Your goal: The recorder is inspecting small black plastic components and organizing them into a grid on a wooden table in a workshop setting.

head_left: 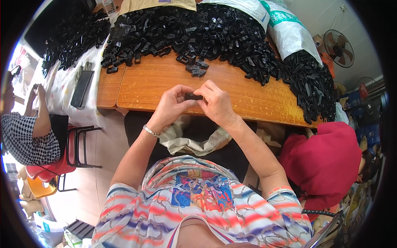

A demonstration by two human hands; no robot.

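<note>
Both of my hands meet over the front edge of the wooden table, pinching one small black plastic part between them. My left hand grips its left end with thumb and fingers. My right hand has its fingertips closed on the other end, covering much of the piece. Just beyond my hands a few loose black plastic pieces lie at the near rim of a big heap of black plastic parts. Below my hands, a pale woven sack lies open at my lap.
Sacks, one brown and one white and green, spill parts onto the table. More black parts cover its right end. A person in a checked top sits left; another in red bends at right. A fan stands behind.
</note>
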